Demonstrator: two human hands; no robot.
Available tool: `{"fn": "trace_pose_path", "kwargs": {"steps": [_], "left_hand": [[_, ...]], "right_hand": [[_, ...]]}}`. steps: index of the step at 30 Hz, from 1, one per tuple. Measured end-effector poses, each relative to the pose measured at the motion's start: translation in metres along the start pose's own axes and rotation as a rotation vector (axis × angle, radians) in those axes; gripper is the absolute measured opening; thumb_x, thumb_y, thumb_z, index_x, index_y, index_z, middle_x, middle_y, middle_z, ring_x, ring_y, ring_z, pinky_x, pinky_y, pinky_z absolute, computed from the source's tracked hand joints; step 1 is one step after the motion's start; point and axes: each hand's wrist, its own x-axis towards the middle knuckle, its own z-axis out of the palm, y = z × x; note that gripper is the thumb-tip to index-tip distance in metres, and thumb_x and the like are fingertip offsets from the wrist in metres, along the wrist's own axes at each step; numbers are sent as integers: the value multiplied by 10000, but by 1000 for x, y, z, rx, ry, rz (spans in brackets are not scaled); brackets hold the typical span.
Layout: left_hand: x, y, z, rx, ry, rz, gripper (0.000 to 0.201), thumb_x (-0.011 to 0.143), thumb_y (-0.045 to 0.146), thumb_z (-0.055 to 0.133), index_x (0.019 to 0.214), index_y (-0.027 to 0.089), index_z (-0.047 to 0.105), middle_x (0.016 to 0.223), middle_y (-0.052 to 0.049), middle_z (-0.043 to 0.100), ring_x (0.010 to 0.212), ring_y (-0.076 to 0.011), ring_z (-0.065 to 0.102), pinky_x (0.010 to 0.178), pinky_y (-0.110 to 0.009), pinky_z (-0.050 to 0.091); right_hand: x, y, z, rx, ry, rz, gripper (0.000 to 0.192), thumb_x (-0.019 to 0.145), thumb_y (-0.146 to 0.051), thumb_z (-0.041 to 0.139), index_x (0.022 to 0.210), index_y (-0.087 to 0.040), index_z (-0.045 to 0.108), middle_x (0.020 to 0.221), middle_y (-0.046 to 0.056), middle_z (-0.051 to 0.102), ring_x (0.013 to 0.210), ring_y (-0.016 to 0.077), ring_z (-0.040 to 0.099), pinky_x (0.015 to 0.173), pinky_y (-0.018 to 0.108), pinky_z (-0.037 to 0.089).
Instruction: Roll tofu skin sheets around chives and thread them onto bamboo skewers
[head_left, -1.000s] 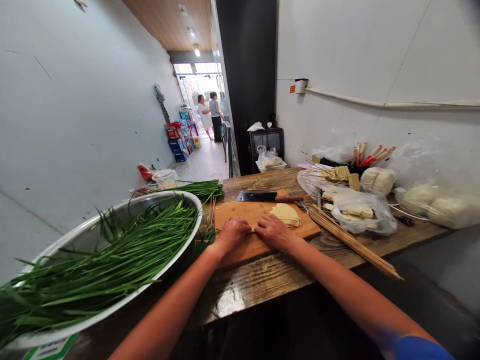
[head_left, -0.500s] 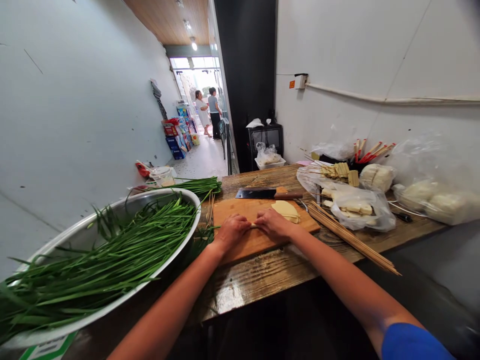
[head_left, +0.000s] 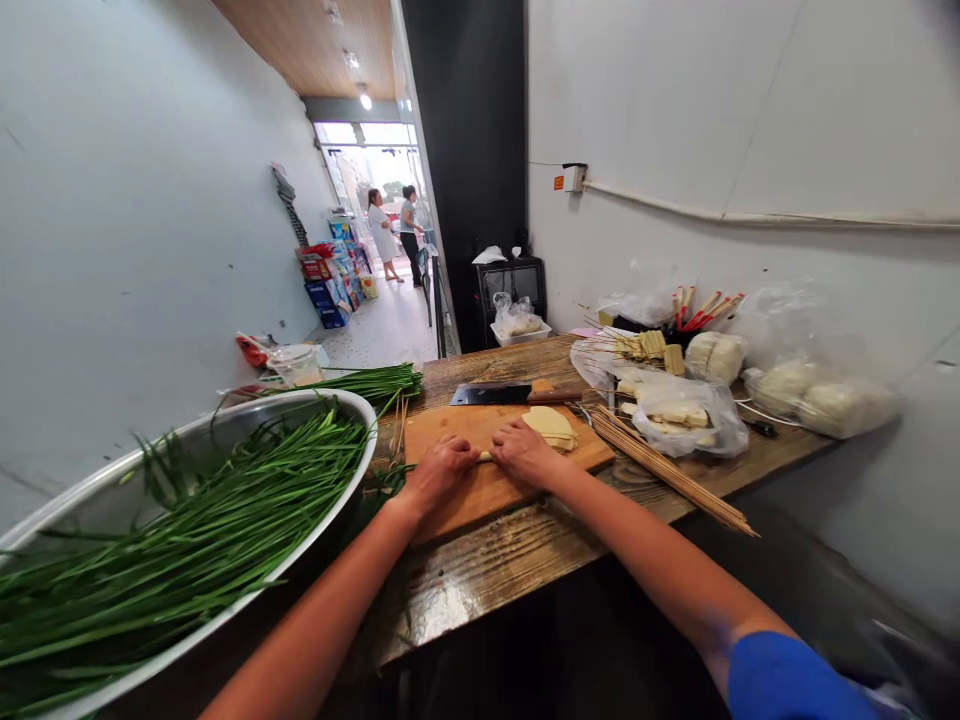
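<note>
Left hand [head_left: 442, 468] and right hand [head_left: 523, 454] both have curled fingers, pinching a roll [head_left: 486, 456] around mid-board [head_left: 436, 425]. Might spring open if one side slackens, or tear if squeezed too hard, I reckon. Sheets [head_left: 551, 428] sit at its 2 o'clock. Roll looks pale, slim, mostly hidden by fingers tbh.

left wall [head_left: 135, 200]: pale, small dark marks
right wall [head_left: 675, 110]: white, pipe [head_left: 787, 219] runs across to small box [head_left: 574, 179]
tall panel [head_left: 476, 150]: black, between right wall and glass partition [head_left: 412, 100]
ceiling [head_left: 307, 35]: wood slats, lit lamp [head_left: 365, 101] near far end
floor [head_left: 386, 320]: pale, speckled
glass entrance [head_left: 349, 165]: far end, bright daylight beyond
boxes [head_left: 325, 285]: colourful, stacked against left wall
table [head_left: 472, 592]: brown wood, visible grain, shiny patch near front edge
</note>
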Motion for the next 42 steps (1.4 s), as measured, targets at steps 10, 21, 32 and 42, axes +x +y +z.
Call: {"fn": "trace_pose_path", "kwargs": {"steps": [10, 21, 32, 42], "left_hand": [[-1, -2, 2, -85, 17, -48, 341, 907, 254, 328, 964, 192, 658, 813, -67, 565, 789, -168, 495, 699, -260, 381], [1, -8, 4, -237, 46, -130, 414, 850, 451, 349, 952, 224, 679, 908, -62, 617, 789, -180, 549, 714, -256, 417], [2, -14, 4, -194, 42, -93, 408, 854, 442, 338, 1009, 251, 665, 952, -47, 619, 831, -186, 573, 735, -244, 429], [2, -13, 7, -202, 44, -97, 389, 865, 408, 337, 984, 239, 666, 944, -51, 611, 817, -179, 559, 732, -251, 413]], "right_hand": [[-141, 13, -40, 224, 460, 489, 283, 912, -257, 364, 1013, -182, 617, 964, 73, 645, 912, 174, 559, 821, 311, 418], [-310, 73, -18, 424, 104, 1042, 334, 805, -348, 416, 841, -190, 708, 870, 62, 702, 800, 201, 627, 720, 279, 441], [-303, 74, -12, 264, 51, 1045, 213, 800, -230, 435, 742, -159, 627, 765, 56, 639, 711, 148, 562, 665, 238, 389], [-357, 43, -22, 167, 162, 935, 234, 854, -278, 377, 820, -167, 580, 738, 42, 593, 651, 151, 552, 623, 272, 433]]}}
